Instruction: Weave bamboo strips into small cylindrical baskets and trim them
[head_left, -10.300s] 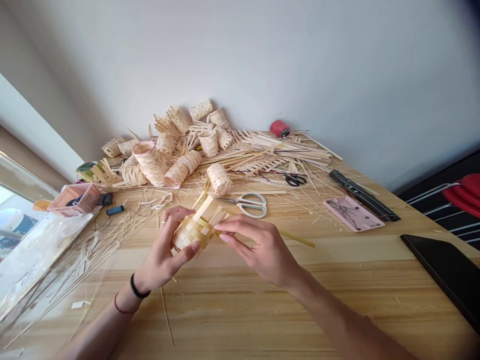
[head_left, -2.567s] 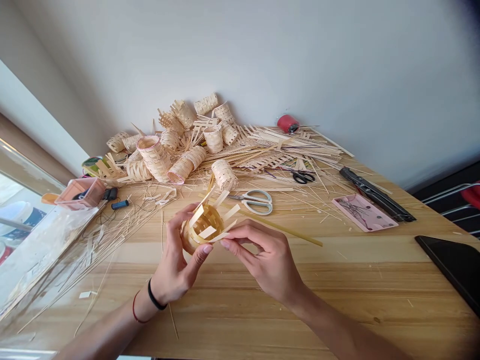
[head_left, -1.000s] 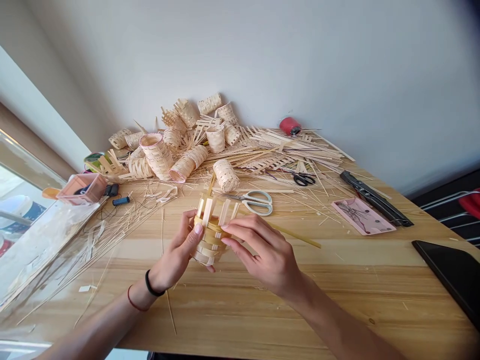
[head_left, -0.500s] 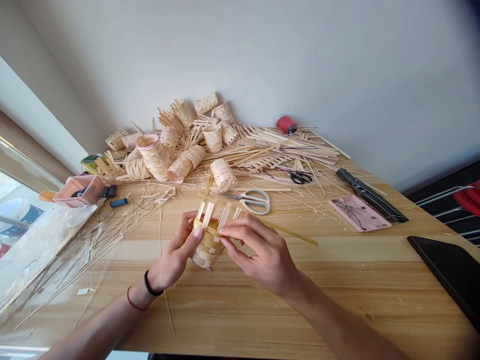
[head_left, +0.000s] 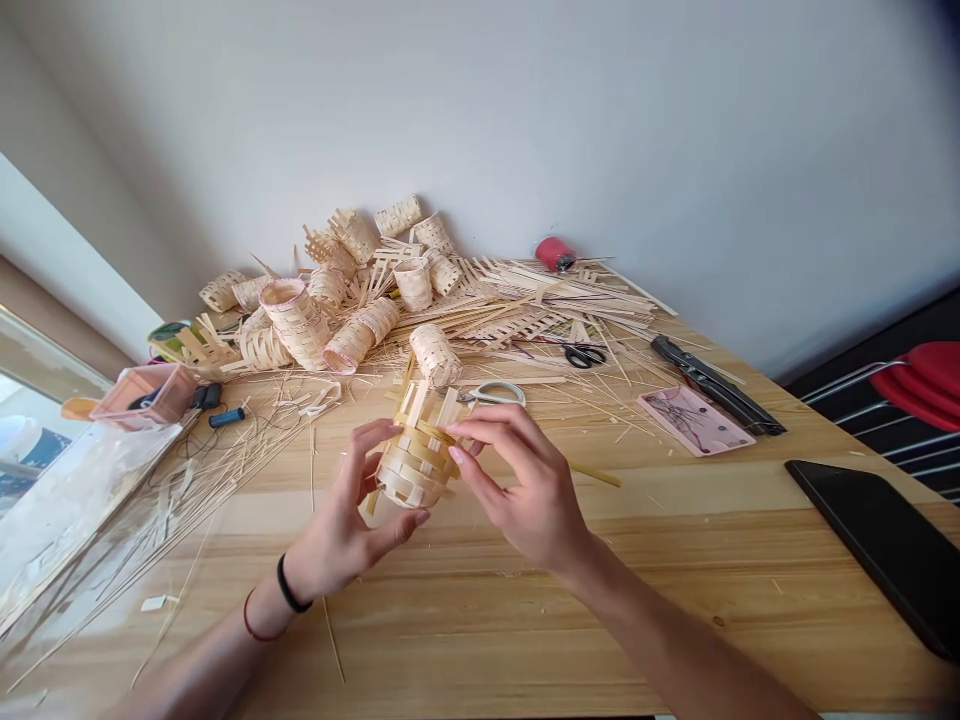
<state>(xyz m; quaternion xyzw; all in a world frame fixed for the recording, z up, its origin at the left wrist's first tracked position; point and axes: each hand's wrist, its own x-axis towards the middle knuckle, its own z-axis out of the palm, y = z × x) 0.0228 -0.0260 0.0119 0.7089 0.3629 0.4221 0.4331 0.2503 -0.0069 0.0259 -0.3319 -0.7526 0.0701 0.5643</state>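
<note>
A small woven basket (head_left: 412, 470) is held tilted above the table (head_left: 450, 640), between its front edge and the pile of other baskets (head_left: 296, 325) toward its far edge. It is cradled by the left hand (head_left: 341, 535), whose thumb has been shifted from the basket's front down to its base; the woven front is thus left bare, apparently easing work at the rim. There, below upright slats (head_left: 448, 408), the basket is pinched by the right hand's (head_left: 525, 500) fingertips.
</note>
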